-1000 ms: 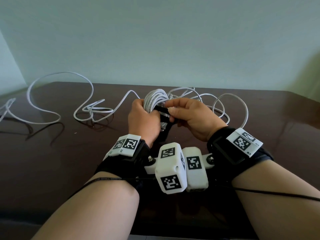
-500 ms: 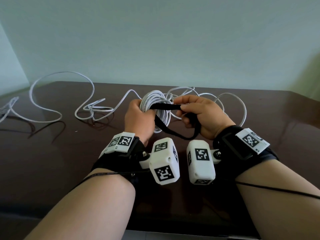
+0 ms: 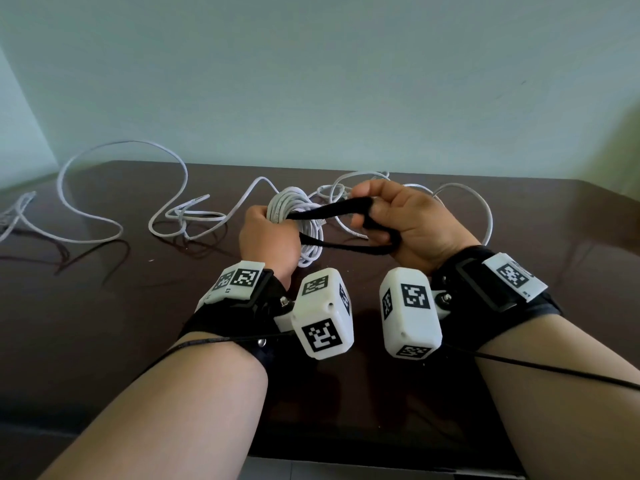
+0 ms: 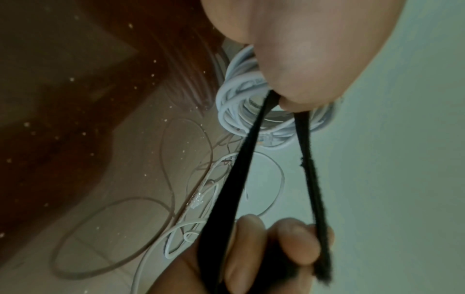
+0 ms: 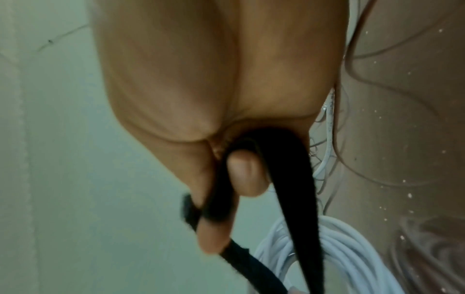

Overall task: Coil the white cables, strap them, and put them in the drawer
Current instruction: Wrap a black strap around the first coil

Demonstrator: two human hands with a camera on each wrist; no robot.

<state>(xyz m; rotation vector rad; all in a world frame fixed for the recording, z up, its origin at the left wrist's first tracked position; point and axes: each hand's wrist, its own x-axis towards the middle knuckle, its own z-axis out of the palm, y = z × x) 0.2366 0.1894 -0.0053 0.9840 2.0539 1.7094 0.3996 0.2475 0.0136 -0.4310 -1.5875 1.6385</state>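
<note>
Dark brown counter point(image 3: 104, 323) spreads beneath a pale green wall point(image 3: 311, 81), its glossy top strewn with loose white cable point(image 3: 124, 188) looping away to the left and behind both hands. Above the middle of the counter, the left hand point(image 3: 268, 239) has its grip wrapped around a coiled white cable bundle point(image 3: 294, 209), fingers curled about the coil and holding it upright. A black strap point(image 3: 332, 211) runs from the bundle to the right hand point(image 3: 403, 225), one run on top and another sagging below. That hand's grip is closed on the strap, which passes around its curled fingers point(image 5: 245, 175). In the left wrist view, both strap runs emerge from under the left hand against the coil; whether the strap fully encircles the bundle appears likely but is hidden. A clear cable plug point(image 4: 196, 201) lies on the counter below.
</note>
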